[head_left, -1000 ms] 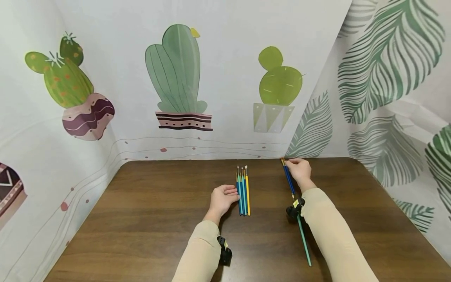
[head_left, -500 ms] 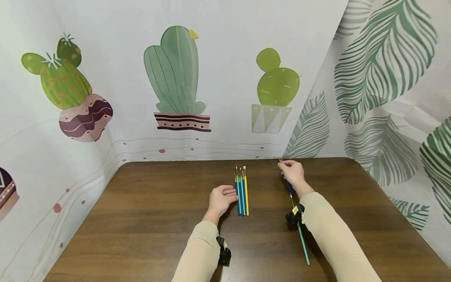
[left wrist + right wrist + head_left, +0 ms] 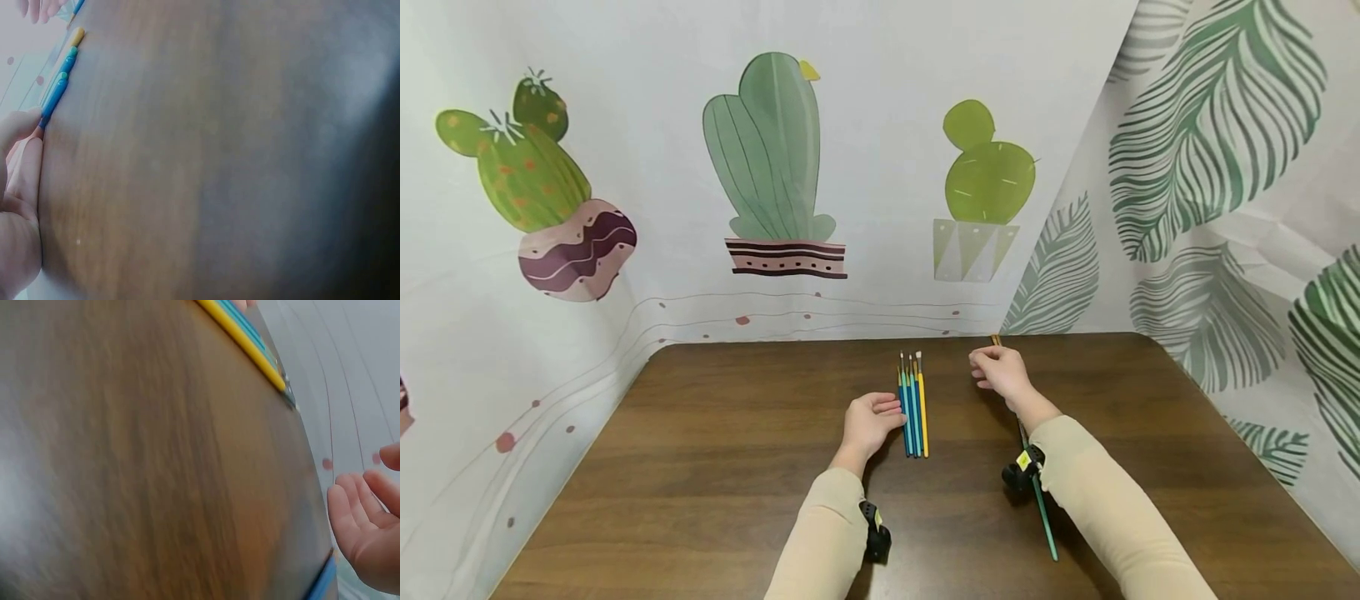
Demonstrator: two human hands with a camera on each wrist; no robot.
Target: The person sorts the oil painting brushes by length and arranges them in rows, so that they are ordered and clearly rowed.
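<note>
Several slim paintbrushes with blue and teal handles (image 3: 910, 425) lie side by side on the table in the head view, bristles away from me. A yellow paintbrush (image 3: 925, 417) closes the row on its right. My left hand (image 3: 867, 427) rests at the row's left side, fingertips against the outer blue handle (image 3: 55, 100). My right hand (image 3: 1000, 372) hovers to the right of the row, fingers loosely bent, with nothing between them in the right wrist view. Beneath it a blue paintbrush (image 3: 323, 579) is mostly hidden in the head view. A teal paintbrush (image 3: 1047, 521) lies partly under the right forearm.
The brown wooden table (image 3: 737, 500) ends at the back against a pale wall hanging (image 3: 880, 167) printed with cacti and leaves. Black wrist cameras sit on both sleeves, the right one (image 3: 1022, 468) over the teal brush.
My right hand has moved left from the blue paintbrush's far end, its fingers now off that brush. The left hand has stayed at the row. The head view has shifted slightly.
</note>
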